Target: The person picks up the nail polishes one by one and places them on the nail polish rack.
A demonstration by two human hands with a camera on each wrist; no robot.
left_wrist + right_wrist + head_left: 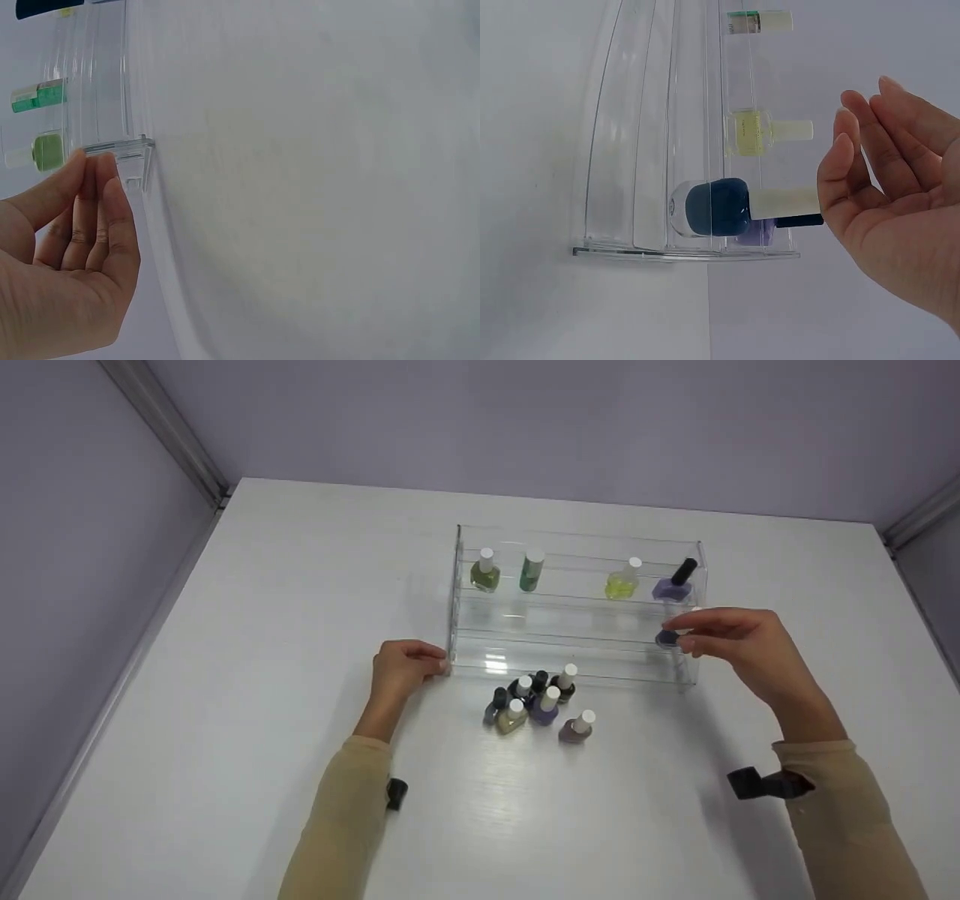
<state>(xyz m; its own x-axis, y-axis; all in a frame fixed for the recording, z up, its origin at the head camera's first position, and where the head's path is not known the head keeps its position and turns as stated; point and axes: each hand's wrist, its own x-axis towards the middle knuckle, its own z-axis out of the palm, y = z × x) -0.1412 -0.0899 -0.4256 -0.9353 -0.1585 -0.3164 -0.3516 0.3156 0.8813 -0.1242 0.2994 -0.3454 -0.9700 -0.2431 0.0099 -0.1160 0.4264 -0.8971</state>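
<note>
From my end, the head view shows the left grip (405, 664) pinching the near left corner of a clear stepped rack (562, 637), while the right grip (739, 641), at the rack's right end, partly covers a dark blue bottle (667, 639) standing one tier nearer than the row of four bottles. On the worktop (225, 697), just nearer than the rack, the loose bottles crowd so tightly that I struggle to separate the dark ones; a mauve bottle (574, 731) stands at their right. Both sleeves (341, 810) are cut off, and worktop spreads left, right and near with room to move. In the left wrist view, thumb and fingers hold the rack's end panel (116, 146); the rack's right end runs out of frame, and I cannot make out a cropped dark shape (41, 7) there. In the right wrist view, the right grip looks released, its thumb away from the white cap (784, 203), whose end a finger hides, so I cannot tell whether they touch. The dark blue bottle half covers a purple bottle (756, 232), close by the rack's right edge.
</note>
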